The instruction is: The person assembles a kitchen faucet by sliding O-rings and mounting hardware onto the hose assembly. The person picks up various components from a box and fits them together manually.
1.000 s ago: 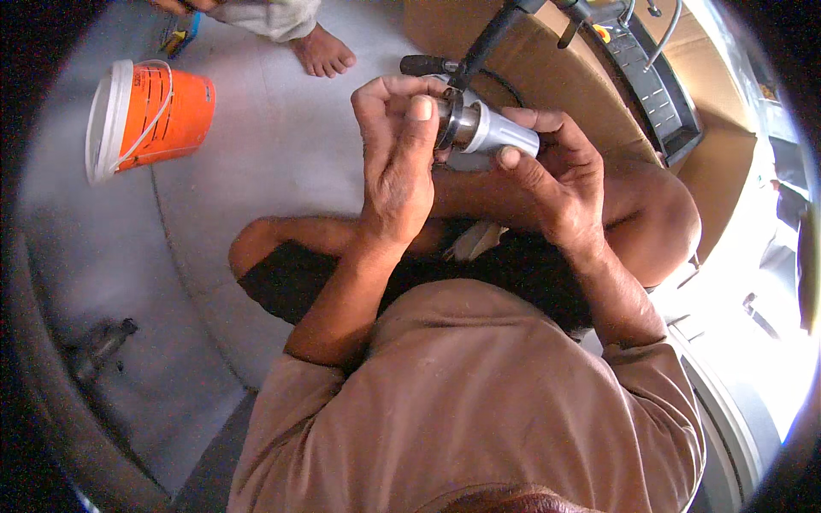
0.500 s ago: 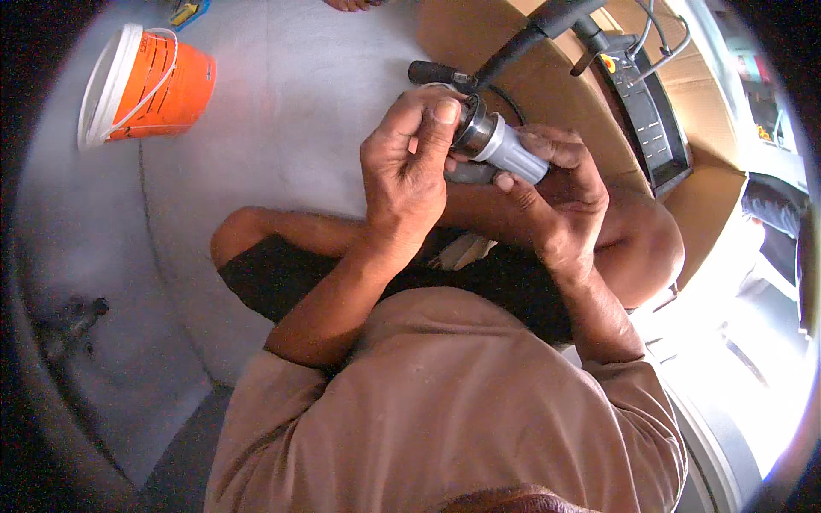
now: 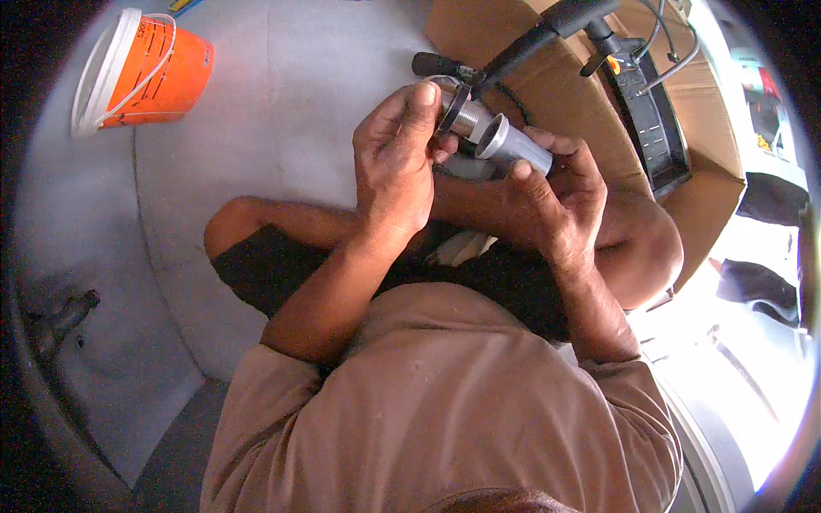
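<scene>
My left hand [image 3: 393,154] is closed, thumb and fingers pinching a threaded metal cylinder [image 3: 467,119] by the black ring [image 3: 453,109] at its near end. In my right hand [image 3: 566,197], thumb and fingers grip a grey tapered sleeve [image 3: 523,152] with a pale rim. The sleeve's open mouth faces the threaded cylinder, and the two parts look separate. Both parts are held above my crossed legs. My left fingers hide the rest of the cylinder.
A cardboard box [image 3: 556,94] stands ahead, with a black tube [image 3: 547,34] and a black grip [image 3: 436,65] beside it. A black tray-like panel [image 3: 654,128] with cables sits in the box. Far left is an orange bucket [image 3: 171,77] with a white rim.
The grey sleeve has come off the metal cylinder, baring its threads and the sleeve's open mouth. My left hand has moved slightly left.
</scene>
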Demonstrator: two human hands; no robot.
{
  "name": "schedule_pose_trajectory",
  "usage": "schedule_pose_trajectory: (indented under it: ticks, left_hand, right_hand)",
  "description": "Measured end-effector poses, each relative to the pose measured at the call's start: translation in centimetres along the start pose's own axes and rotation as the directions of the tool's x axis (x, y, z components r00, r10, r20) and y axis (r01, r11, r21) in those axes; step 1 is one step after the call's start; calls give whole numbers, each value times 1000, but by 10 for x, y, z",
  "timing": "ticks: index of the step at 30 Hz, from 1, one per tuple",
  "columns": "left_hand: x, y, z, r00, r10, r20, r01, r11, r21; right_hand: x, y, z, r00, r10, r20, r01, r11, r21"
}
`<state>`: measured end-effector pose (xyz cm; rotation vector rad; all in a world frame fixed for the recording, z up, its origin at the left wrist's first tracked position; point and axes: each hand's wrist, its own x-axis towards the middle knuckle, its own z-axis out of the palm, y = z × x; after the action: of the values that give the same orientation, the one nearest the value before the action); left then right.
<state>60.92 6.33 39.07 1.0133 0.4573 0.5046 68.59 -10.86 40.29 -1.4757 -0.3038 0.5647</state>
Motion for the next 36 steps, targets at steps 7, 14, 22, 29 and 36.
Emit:
schedule_pose_trajectory:
  ticks: [7,14,22,29,36]
  left_hand:
    - [-3,-1,3,1000,-8,5,8,1000,-22]
    - [0,-4,5,992,114,57,-118,989,87]
    - [-2,1,4,983,163,79,-175,968,180]
    - [4,-5,-5,967,238,92,-254,938,235]
    - [-5,8,-1,998,57,-21,-45,931,362]
  right_hand:
    - [2,2,4,972,-231,28,233,970,-65]
    - [1,3,1,981,-193,25,191,979,66]
    - [2,0,-2,989,-137,47,141,987,-78]
    - [1,-2,5,977,193,91,-198,979,50]
    - [-1,-3,7,996,44,82,-35,994,-101]
